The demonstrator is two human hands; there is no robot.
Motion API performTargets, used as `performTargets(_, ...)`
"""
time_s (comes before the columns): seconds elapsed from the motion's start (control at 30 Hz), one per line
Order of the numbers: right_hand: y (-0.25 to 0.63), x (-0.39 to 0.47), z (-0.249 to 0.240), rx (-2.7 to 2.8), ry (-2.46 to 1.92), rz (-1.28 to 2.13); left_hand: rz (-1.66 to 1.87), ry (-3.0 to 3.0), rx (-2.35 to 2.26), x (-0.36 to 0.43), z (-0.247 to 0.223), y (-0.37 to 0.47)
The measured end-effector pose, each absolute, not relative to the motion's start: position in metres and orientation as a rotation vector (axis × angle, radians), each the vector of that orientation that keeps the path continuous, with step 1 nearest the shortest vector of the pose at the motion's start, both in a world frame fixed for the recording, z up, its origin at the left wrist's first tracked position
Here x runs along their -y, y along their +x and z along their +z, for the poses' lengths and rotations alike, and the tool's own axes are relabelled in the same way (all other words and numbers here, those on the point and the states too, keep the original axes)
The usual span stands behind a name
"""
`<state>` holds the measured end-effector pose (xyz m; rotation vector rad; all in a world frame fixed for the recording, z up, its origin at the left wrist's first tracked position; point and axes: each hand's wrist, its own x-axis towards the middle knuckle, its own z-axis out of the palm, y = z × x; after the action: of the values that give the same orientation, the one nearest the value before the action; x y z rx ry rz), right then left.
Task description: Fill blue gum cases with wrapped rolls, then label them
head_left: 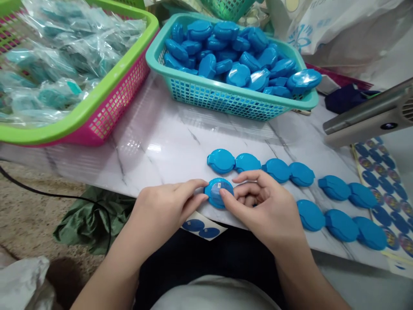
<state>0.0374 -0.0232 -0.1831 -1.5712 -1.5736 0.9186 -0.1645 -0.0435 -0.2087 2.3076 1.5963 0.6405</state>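
A blue oval plastic case (213, 200) lies at the table's front edge, with a darker blue oval sticker (222, 189) on its top. My left hand (171, 206) pinches the left end of the case between thumb and forefinger. With its thumb on the sticker and its other fingers curled at the right side, my right hand (261, 202) grips the same case. Similar blue cases (221, 161) lie in two rows behind and to the right. Below my hands, a sheet of blue oval stickers (209, 233) hangs partly over the table edge.
A turquoise basket (226, 105) heaped with blue cases stands at the back. A green-rimmed pink basket (129, 88) at left holds bagged turquoise items. On the right are a silver-grey device (371, 114) and more sticker sheets (383, 172). A black cable (64, 191) hangs at left.
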Motion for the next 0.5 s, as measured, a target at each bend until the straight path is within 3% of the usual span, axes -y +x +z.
performTargets(0.5, 0.0412, 0.0153, -0.177, 1.627, -1.597, 1.056, 0.588, 2.301, -1.612, 0.0425, -0.2059, -0.1645)
